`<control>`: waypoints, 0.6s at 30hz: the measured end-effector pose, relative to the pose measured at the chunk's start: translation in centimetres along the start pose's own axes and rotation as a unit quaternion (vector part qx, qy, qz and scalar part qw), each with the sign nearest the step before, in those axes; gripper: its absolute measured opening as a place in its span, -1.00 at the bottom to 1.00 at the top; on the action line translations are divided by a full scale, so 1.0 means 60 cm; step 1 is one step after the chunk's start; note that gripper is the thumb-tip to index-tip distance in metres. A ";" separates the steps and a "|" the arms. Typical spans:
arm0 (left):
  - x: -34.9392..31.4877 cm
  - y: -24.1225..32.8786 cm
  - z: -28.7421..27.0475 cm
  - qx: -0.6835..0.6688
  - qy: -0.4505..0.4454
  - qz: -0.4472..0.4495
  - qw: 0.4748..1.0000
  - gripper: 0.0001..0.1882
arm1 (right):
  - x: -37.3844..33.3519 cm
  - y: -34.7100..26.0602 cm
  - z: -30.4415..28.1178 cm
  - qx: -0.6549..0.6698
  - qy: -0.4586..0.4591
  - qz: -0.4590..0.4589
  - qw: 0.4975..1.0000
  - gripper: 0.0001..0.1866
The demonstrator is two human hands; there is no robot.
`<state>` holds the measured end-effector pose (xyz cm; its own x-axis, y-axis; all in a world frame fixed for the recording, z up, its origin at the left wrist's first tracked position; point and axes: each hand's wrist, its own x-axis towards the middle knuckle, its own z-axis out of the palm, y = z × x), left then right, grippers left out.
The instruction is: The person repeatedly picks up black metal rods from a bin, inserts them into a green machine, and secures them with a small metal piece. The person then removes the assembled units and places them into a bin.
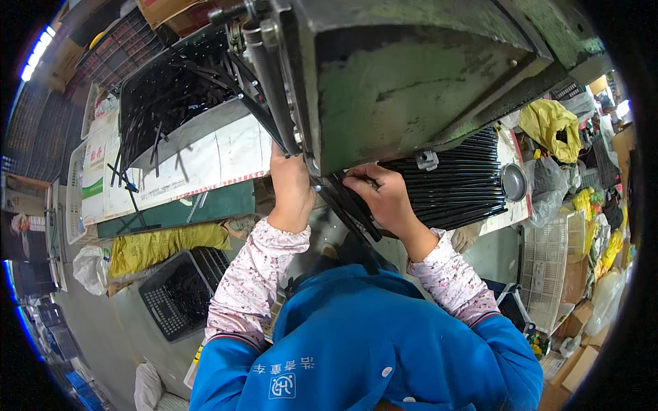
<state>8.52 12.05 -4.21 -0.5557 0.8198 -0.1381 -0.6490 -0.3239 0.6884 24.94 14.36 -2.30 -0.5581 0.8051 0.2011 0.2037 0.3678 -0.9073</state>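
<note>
My left hand [293, 183] reaches up beside the green metal machine [397, 89]. Its fingers are hidden by the machine's edge, near the ends of several long black metal strips [255, 109]. Just under the machine my right hand [385, 198] is closed, thumb and fingers pinched at a black tube [351, 209] that slants down toward my body. Dark tubes lie between the two hands. To the right of my right hand a dense row of black tubes [456, 181] lies side by side, partly under the machine.
Left of the machine, a black bin [147, 130] of loose black pieces stands on a white board [219, 157]. A round metal dish [514, 182] sits right of the tube row. On the floor are a black crate [175, 294], a white basket [545, 267] and yellow bags [552, 127].
</note>
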 end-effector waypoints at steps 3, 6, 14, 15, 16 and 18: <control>0.009 -0.021 -0.021 -0.021 0.024 -0.020 0.999 -0.55 | 0.005 -0.003 -0.004 0.004 -0.006 -0.006 1.000 -0.83; 0.000 -0.011 -0.012 -0.013 0.033 -0.016 0.999 -0.54 | 0.015 0.002 -0.003 -0.037 0.022 -0.040 0.998 -0.82; -0.031 0.009 -0.023 0.114 0.109 -0.001 0.988 -0.74 | 0.035 0.031 0.017 0.220 0.015 -0.010 0.975 -0.64; -0.035 0.011 -0.024 0.099 0.126 -0.003 0.987 -0.75 | 0.037 0.030 0.014 0.194 -0.006 0.000 0.981 -0.65; -0.035 0.008 -0.029 0.073 0.105 0.019 0.992 -0.76 | 0.038 0.030 0.011 0.166 -0.027 0.011 0.986 -0.66; -0.046 0.007 -0.030 0.066 0.111 0.044 0.991 -0.74 | 0.039 0.045 0.011 -0.012 -0.043 -0.062 0.997 -0.71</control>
<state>8.85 8.82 -4.83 -0.7181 0.6615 -0.2164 -0.5270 -0.3137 0.7899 23.65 16.95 -4.51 -0.6475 0.7099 0.2771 0.1482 0.4739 -0.8680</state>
